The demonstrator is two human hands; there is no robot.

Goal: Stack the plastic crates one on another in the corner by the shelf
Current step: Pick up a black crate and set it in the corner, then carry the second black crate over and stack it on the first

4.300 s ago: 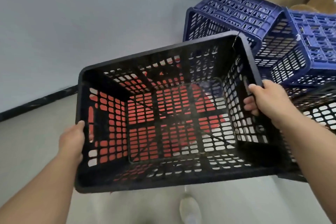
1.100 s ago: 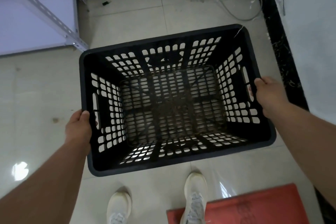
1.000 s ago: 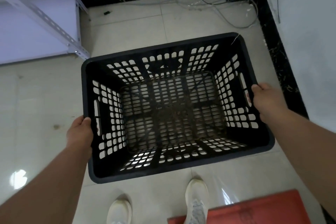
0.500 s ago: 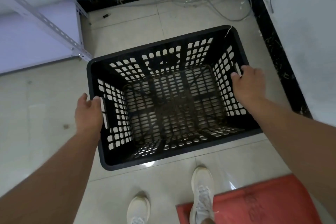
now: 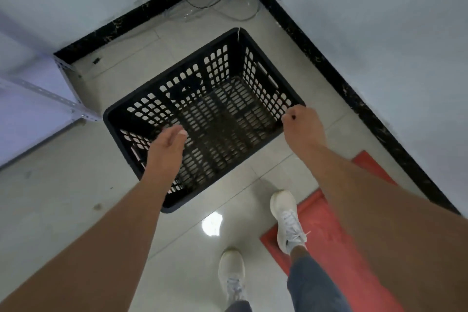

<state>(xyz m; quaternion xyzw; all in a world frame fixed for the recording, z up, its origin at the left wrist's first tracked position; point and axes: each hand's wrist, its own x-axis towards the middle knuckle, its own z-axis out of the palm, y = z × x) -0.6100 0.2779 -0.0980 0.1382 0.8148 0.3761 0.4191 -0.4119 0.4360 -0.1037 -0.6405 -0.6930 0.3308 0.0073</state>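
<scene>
first crate down, hands off

the black crate (image 5: 202, 119) sits open side up on the floor tiles (image 5: 63, 185) in the corner, between the shelf frame (image 5: 73, 106) and the skirting (image 5: 329, 68), not touching either. loose cables (image 5: 228, 7) lie behind it.

your left hand (image 5: 167, 144) hovers over the near rim, fingers loosely spread and holding nothing. your right hand (image 5: 302, 125) is curled into a loose fist just off the right end wall, also empty.

judging by its perforated walls, each crate should be light and stiff, a bit slick on bare rims. take the next one by the slot handles in the two short ends, and lower it level so its base seats inside this rim rather than tilting. mind the red mat (image 5: 329, 235) underfoot.
</scene>
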